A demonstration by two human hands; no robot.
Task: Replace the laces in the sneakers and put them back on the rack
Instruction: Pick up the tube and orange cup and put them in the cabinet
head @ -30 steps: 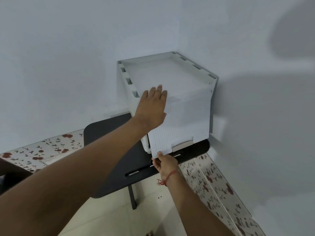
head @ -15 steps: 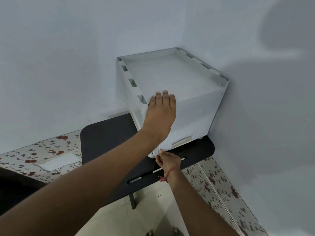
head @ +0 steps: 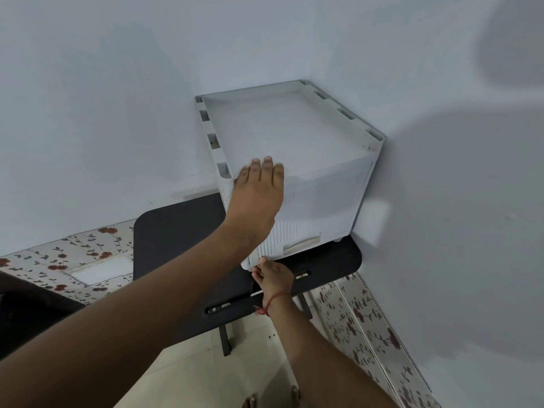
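Against the corner walls (head: pixel 117 98), a white box (head: pixel 309 184) sits on a black table (head: pixel 176 231), left fingers (head: pixel 262 169) flat, right fingers' (head: pixel 259 270) hold unclear.

Left hand (head: pixel 259 189) lies flat, fingers straight; right hand (head: pixel 272 276) seems curled, gripping.

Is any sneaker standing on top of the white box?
No, the top of the white box is bare; only the left hand lies at its front edge.
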